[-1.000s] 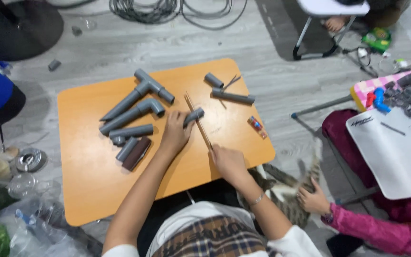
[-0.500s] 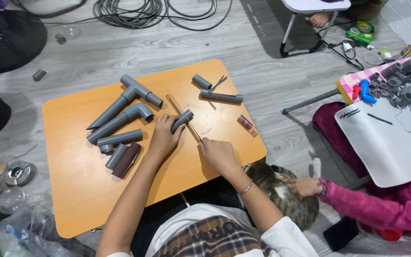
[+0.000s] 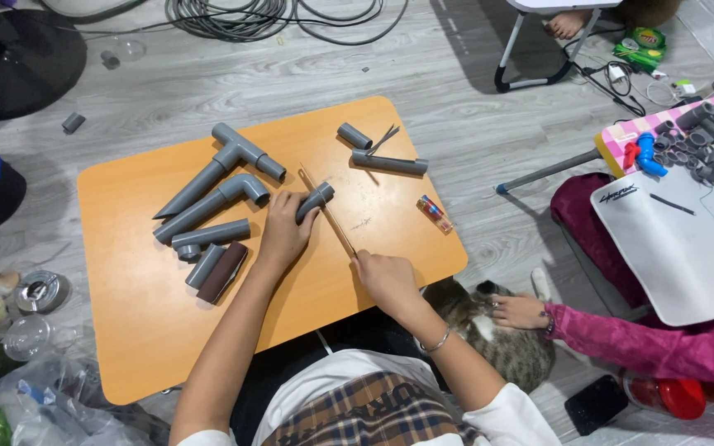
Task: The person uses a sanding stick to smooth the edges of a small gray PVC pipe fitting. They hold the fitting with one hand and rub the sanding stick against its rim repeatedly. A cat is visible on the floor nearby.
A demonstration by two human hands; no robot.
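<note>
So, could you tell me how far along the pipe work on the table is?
Done: two elbow-and-pipe assemblies lie joined. In hand: left hand steadies a short grey pipe; right hand holds a thin blade-like tool against it. Left: several loose pipe pieces lie unjoined.

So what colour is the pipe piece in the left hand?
Grey. The pipe piece shows best in the head view, held by the left hand.

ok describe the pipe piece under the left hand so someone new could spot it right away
Start at the orange table. Near its middle, the left hand presses down a short grey pipe, with a thin wooden stick from the right hand beside it. Unlike the longer pipes to its left, it is a short stub, and the only one under a hand.
</note>
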